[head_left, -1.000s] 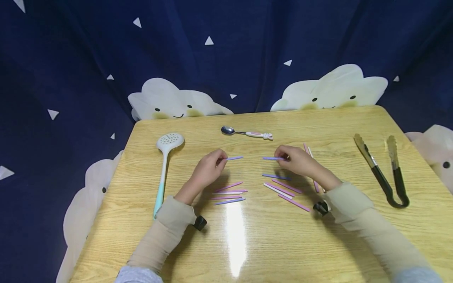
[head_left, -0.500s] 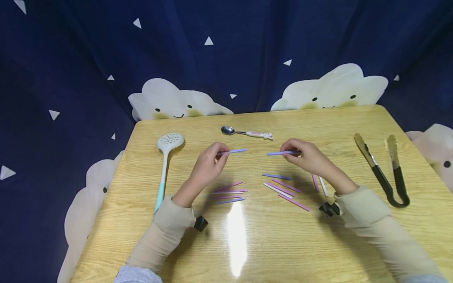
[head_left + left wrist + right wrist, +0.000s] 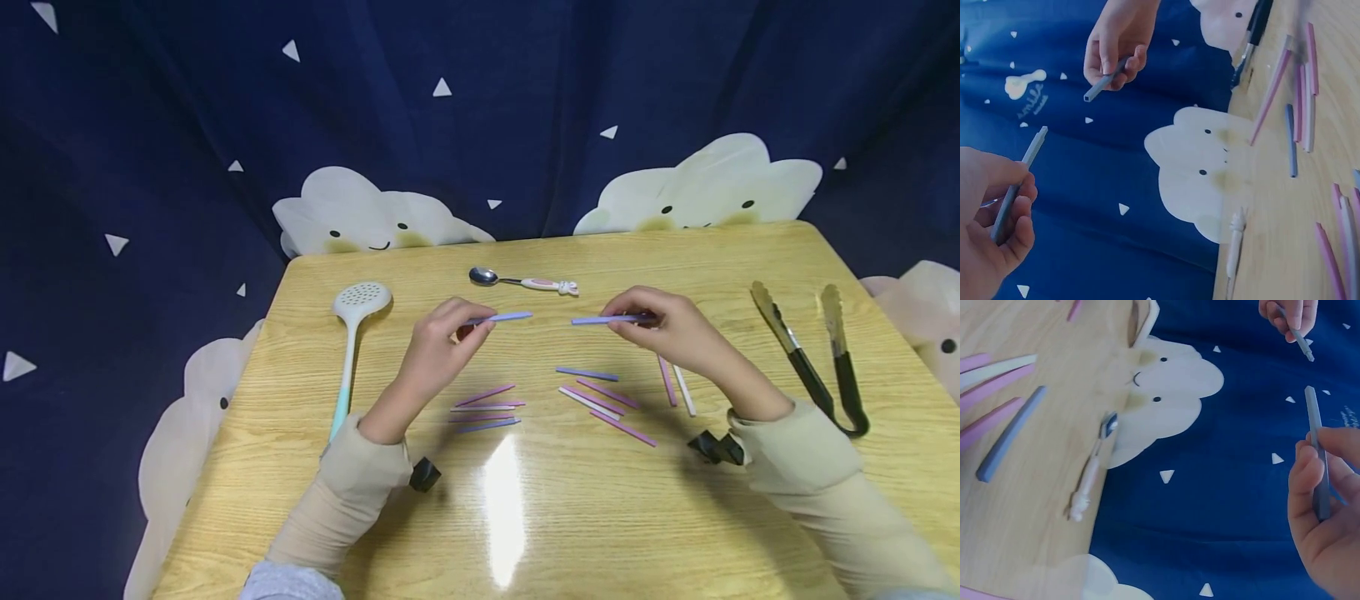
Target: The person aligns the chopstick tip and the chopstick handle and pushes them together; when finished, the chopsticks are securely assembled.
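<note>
At the lower left, the left hand (image 3: 997, 219) pinches a slim blue-grey stick (image 3: 1035, 147), tilted, tip upward. At the upper centre, the right hand (image 3: 1119, 47) holds a second blue-grey stick (image 3: 1102, 86), apart from the first. Pink, white and blue sticks (image 3: 1313, 62) lie on the pale wood-grain counter (image 3: 1279, 237) at right; a dark-blue fabric curtain (image 3: 1085, 219) fills the left.

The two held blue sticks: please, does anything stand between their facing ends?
Nothing visible does. The left hand holds one stick, the right hand another stick; only curtain shows behind the gap in both wrist views.
</note>
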`<state>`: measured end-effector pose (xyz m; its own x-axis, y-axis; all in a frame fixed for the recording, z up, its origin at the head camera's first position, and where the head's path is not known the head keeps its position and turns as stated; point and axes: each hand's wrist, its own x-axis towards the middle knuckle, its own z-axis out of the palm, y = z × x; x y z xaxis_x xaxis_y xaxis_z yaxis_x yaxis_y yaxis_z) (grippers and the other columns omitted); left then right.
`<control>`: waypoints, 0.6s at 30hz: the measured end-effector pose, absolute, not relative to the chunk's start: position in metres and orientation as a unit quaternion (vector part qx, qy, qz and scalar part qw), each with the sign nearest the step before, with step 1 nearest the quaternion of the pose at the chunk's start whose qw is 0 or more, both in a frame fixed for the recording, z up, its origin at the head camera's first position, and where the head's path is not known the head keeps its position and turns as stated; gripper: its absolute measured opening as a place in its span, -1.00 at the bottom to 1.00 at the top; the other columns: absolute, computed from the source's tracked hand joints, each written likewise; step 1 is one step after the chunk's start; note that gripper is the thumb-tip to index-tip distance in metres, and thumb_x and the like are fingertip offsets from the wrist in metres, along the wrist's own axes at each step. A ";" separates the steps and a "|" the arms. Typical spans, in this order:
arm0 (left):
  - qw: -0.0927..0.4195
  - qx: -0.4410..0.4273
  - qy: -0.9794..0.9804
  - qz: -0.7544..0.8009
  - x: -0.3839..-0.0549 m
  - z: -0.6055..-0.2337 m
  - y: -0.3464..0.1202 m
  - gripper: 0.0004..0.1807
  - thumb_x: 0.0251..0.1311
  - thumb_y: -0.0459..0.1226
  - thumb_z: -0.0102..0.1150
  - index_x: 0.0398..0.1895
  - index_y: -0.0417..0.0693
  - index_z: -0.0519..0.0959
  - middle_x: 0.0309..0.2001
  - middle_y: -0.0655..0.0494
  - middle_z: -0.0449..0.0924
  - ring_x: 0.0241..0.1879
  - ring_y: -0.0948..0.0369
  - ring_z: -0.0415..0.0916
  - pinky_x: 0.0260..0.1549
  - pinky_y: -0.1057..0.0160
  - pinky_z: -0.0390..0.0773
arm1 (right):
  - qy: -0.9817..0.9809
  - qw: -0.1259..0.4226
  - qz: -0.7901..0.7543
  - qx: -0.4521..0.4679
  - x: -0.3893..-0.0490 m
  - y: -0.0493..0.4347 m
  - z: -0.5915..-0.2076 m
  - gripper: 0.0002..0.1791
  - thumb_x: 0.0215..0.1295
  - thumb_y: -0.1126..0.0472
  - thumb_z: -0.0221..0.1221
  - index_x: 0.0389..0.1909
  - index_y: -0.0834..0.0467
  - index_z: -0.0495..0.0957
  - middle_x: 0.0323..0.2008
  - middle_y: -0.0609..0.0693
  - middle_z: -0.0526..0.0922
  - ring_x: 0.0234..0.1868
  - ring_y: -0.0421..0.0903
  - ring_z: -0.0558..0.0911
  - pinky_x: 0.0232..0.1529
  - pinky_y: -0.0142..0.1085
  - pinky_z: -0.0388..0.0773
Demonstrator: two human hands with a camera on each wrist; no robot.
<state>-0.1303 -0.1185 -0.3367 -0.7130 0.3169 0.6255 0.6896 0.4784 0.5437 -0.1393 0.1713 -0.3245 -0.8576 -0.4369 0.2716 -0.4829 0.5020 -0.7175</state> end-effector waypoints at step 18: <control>0.237 -0.315 -0.791 -0.468 -0.119 -0.318 -0.115 -0.92 -0.04 -0.44 0.26 -0.43 -0.23 0.65 -0.43 0.03 0.52 -0.55 0.28 0.36 -0.60 0.32 0.43 | -0.848 0.065 0.438 0.292 -0.123 0.170 -0.305 -0.85 0.14 0.36 0.16 -0.26 0.15 0.60 -0.38 -0.02 0.57 -0.53 -0.27 0.47 -0.51 -0.51 0.44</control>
<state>-0.1187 -0.1153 -0.3178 -0.6886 0.2761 0.6705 0.7206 0.3633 0.5905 -0.1226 0.1701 -0.3046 -0.8210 -0.4381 0.3660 -0.5519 0.4454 -0.7050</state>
